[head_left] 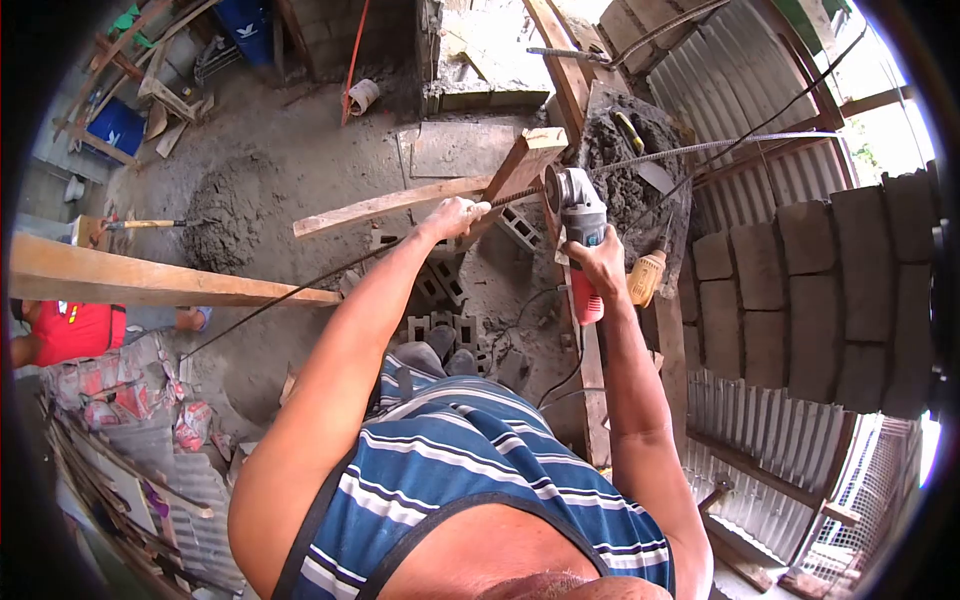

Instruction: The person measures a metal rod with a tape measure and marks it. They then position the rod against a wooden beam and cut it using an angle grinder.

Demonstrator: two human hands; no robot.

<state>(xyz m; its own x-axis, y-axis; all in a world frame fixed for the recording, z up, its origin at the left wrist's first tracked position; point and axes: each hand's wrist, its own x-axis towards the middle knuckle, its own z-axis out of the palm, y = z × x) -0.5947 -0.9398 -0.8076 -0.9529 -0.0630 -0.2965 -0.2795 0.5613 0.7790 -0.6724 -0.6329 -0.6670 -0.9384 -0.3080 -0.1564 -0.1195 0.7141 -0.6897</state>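
My left hand [457,218] is closed around a long thin steel bar [640,158], which runs from the lower left up to the right. My right hand [600,262] grips the body of an angle grinder [582,215] with a grey head and a red rear end. The grinder's disc stands upright beside the bar, just right of a wooden post [530,160]. Whether the disc touches the bar, I cannot tell. Just right of my right hand is a yellowish plastic bottle [647,278].
Wet mortar with a trowel [656,178] lies on a board at the upper right. Hollow blocks [440,280] stand on the floor by my feet. A wooden beam [170,275] crosses the left side. A person in red [75,330] is at the far left. A block wall [800,290] rises at the right.
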